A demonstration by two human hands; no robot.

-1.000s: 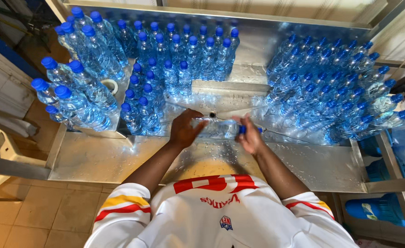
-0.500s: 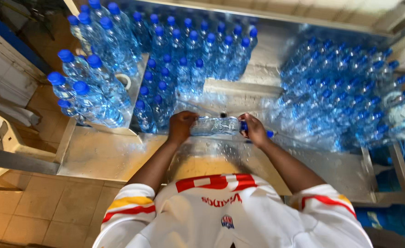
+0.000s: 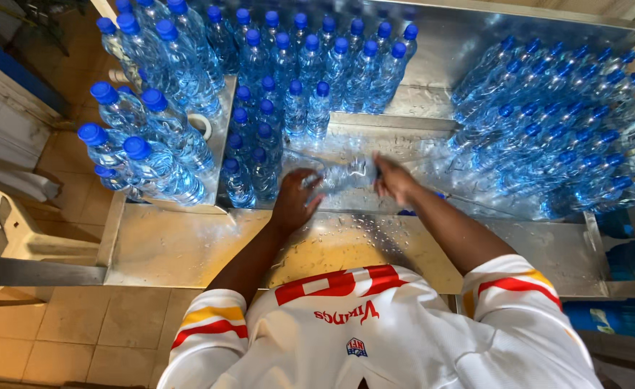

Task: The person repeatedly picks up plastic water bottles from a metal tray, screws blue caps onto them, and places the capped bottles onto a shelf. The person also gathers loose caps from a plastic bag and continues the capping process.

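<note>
A clear plastic water bottle (image 3: 346, 175) lies sideways over the wet steel table (image 3: 188, 248), held between both hands. My left hand (image 3: 294, 200) grips its bottom end. My right hand (image 3: 395, 180) is closed around its cap end, and the cap is hidden under the fingers. The bottle looks blurred. Upright bottles with blue caps (image 3: 299, 68) stand in rows just beyond the hands.
A heap of blue-capped bottles (image 3: 555, 122) lies on its side at the right. More bottles (image 3: 141, 144) stand on the left beside a white mug (image 3: 201, 126). A raised steel ledge (image 3: 389, 121) crosses the back. Tiled floor lies at the left.
The view has shifted and dropped closer to the table. Both hands have kept hold of the bottle, which now sits slightly further right and blurred.
</note>
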